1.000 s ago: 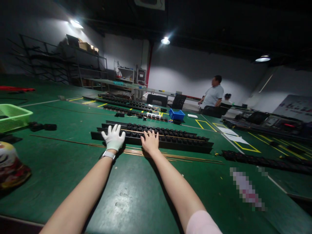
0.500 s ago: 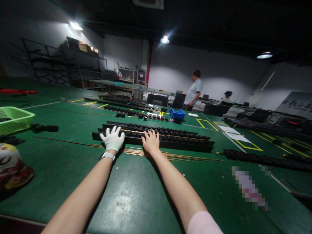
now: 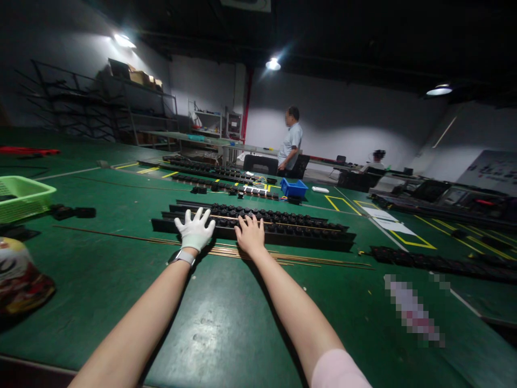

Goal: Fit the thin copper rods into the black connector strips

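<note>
My left hand (image 3: 194, 231), in a white glove, lies with fingers spread over the left part of a long black rail (image 3: 299, 240) fitted with rows of small black round parts (image 3: 283, 217). Farther right, my bare right hand (image 3: 250, 235) rests on the same assembly, fingers apart. A thin brass-coloured rod (image 3: 307, 227) runs lengthwise along the black parts, passing under or beside my fingertips. Between my wrists and the rail's near side lies a bundle of loose brass-coloured rods (image 3: 226, 251) on the green tabletop (image 3: 242, 334).
At left stand a green basket (image 3: 30, 199) and a printed bag (image 3: 20, 277). Beyond the rail lie more black strips (image 3: 210, 183), a blue bin (image 3: 294, 187) and white sheets (image 3: 388, 221). One person (image 3: 291, 140) stands behind the table; another (image 3: 377, 161) is farther right.
My gloved left hand has slid a little to the right along the rail, its fingers still spread. My right hand stays in place. The standing person has moved left.
</note>
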### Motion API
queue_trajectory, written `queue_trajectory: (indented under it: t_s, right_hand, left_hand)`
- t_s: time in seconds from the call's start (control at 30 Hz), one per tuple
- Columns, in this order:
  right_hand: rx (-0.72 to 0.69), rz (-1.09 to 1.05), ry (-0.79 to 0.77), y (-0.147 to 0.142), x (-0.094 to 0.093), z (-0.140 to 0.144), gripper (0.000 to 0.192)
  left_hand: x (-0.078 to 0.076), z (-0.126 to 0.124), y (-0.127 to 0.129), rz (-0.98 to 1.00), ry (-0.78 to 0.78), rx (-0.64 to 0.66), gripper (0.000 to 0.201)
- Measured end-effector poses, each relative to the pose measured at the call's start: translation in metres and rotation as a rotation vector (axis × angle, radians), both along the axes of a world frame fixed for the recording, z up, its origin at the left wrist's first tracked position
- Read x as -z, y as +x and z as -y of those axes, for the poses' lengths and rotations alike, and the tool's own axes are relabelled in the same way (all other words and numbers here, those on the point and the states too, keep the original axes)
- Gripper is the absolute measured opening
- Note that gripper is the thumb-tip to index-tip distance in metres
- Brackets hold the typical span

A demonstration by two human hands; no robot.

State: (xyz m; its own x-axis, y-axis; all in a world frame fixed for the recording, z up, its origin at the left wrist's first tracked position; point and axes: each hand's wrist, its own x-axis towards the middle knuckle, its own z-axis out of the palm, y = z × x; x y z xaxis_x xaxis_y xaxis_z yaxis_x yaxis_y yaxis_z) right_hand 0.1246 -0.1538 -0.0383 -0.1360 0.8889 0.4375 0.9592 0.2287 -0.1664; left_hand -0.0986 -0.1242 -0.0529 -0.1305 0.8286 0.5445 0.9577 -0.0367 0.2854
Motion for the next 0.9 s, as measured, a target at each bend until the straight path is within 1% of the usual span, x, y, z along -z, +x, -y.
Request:
queue_trajectory:
  t_s: [0.13, 0.3, 0.5, 0.67, 0.77, 0.9]
  right_hand:
    - [0.000, 0.001, 0.002, 0.000, 0.001, 0.000, 0.058]
    - [0.012, 0.004, -0.014, -0.001, -0.001, 0.001, 0.057]
    - [0.001, -0.005, -0.018, 0.000, -0.002, 0.002, 0.057]
    - [0.008, -0.011, -0.022, -0.002, -0.004, 0.003, 0.058]
    - [0.009, -0.004, -0.023, -0.012, -0.008, 0.002, 0.064]
    - [-0.045, 0.005, -0.061, -0.039, -0.012, -0.003, 0.069]
  left_hand:
    - [0.002, -0.002, 0.001, 0.017, -0.007, -0.004, 0.064]
    - [0.001, 0.002, 0.003, -0.003, 0.008, -0.013, 0.066]
    - [0.001, 0.006, 0.012, -0.067, 0.045, 0.092, 0.062]
    - [0.002, 0.004, 0.012, -0.047, 0.036, 0.115, 0.059]
    - [0.004, 0.003, 0.011, -0.051, 0.051, 0.110, 0.058]
    - [0.007, 0.000, 0.009, -0.057, 0.062, 0.116, 0.057]
